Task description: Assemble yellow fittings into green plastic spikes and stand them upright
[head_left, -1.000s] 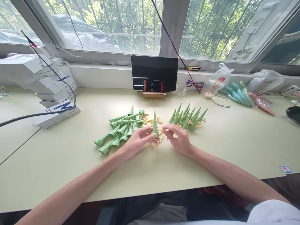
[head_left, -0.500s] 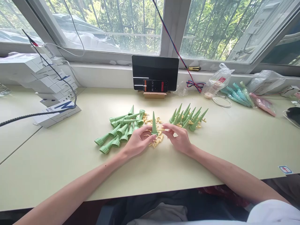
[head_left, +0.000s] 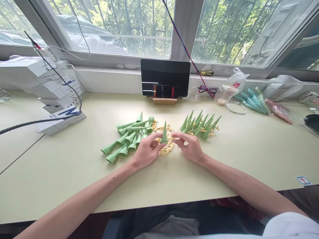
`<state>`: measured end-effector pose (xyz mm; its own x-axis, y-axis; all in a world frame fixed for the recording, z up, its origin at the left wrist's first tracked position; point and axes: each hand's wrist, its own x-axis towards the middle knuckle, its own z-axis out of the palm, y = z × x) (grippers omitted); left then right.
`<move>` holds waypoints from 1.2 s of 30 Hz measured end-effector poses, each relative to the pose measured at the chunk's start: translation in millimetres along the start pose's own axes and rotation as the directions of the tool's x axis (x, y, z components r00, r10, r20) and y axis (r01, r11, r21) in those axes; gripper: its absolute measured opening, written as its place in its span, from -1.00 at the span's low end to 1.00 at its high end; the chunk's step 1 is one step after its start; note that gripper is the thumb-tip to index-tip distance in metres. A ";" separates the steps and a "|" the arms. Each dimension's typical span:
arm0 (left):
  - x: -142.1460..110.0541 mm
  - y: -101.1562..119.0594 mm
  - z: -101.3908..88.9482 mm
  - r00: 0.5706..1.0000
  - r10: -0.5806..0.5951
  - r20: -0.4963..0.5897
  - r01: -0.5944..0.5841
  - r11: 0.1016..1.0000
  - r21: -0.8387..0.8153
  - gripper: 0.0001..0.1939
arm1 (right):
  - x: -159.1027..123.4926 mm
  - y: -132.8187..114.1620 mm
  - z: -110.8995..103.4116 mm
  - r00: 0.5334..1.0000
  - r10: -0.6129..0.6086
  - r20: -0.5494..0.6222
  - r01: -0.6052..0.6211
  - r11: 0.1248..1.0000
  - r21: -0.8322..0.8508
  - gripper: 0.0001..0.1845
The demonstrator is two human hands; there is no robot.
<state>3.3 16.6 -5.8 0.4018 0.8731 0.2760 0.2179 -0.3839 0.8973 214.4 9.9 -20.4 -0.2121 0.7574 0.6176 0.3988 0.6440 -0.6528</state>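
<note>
My left hand (head_left: 149, 151) is closed on a green plastic cone (head_left: 164, 133), which stands with its tip up between thumb and fingers. Just right of it, my right hand (head_left: 189, 147) pinches a small yellow plastic piece (head_left: 171, 138) at the cone's lower side; whether it sits in the cone is too small to tell. Beneath and behind both hands lie loose yellow pieces (head_left: 167, 151). A pile of green cones (head_left: 131, 136) lies on its side to the left. Several upright green cones (head_left: 199, 122) with yellow pieces at their bases stand to the right.
A phone (head_left: 165, 91) showing a timer leans on a black tablet (head_left: 165, 73) at the back of the table (head_left: 154, 196). White boxes (head_left: 57, 89) are stacked at the left, with a black cable across them. Plastic bags (head_left: 231, 86) and a coiled white cable (head_left: 235, 109) lie back right.
The held cone has dropped slightly and shifted a little right, toward my right hand. Both hands keep nearly the same place, and the piles are unchanged.
</note>
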 end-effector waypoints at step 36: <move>-3.3 -6.5 3.4 0.990 0.142 -0.017 -0.135 0.967 0.214 -0.75 | -1.5 -1.2 -1.2 0.992 0.042 0.118 -0.035 0.998 -0.059 -0.68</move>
<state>3.6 15.3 -13.7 0.4136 0.8147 0.4065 0.3466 -0.5537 0.7571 215.3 7.8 -19.9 -0.2989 0.7911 0.5337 0.4582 0.6095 -0.6469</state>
